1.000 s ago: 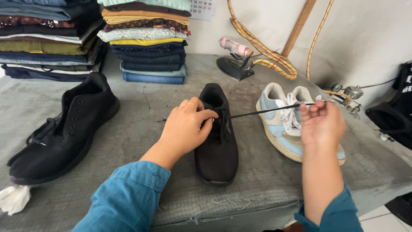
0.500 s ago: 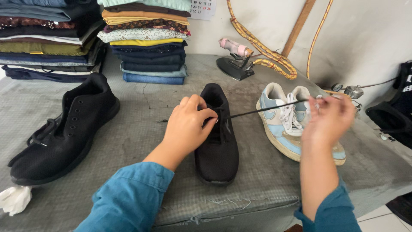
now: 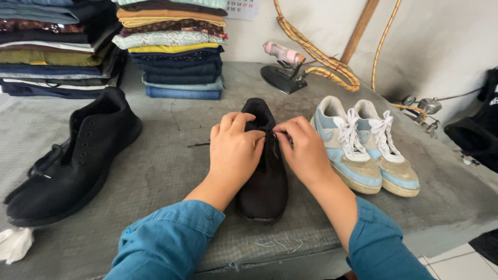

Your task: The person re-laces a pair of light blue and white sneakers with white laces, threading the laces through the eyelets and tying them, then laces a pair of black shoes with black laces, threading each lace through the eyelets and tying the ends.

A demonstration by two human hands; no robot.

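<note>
A black shoe [image 3: 263,186] stands toe toward me in the middle of the grey padded table [image 3: 171,161]. My left hand [image 3: 234,150] rests on its left side, fingers curled over the lacing area. Against the shoe's right side, my right hand [image 3: 303,150] pinches the black lace [image 3: 273,141] close to the eyelets. Both hands meet over the tongue, and the lace between them is mostly hidden. A short lace end [image 3: 199,144] lies on the table left of the shoe.
A second black shoe [image 3: 72,161] lies at the left, a white rag [image 3: 14,243] beside it. A light blue and white pair of sneakers [image 3: 363,148] stands at the right. Folded clothes [image 3: 171,46] are stacked at the back, with an iron [image 3: 282,70] and a yellow cord [image 3: 321,57] nearby.
My right hand, which held the lace stretched out to the right over the sneakers, has come back to the black shoe. The lace is no longer pulled taut.
</note>
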